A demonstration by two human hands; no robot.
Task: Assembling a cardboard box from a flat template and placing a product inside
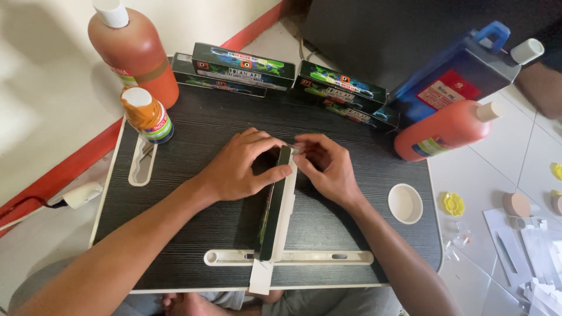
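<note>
Both hands (243,167) on slim glossy box (276,202)

Both forearms reach in from the bottom edge and converge at the middle. The left hand (237,167) is cupped, fingers curled, thumb pressed forward. The right hand (328,167) faces it, fingertips pinched together, wrist bent inward.

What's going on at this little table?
A person sits at a small dark lap table and works with both bare hands on a long narrow box stood on its edge. The left hand steadies its far end; the right hand pinches that end's flap. Similar boxes and orange bottles line the back edge.
</note>
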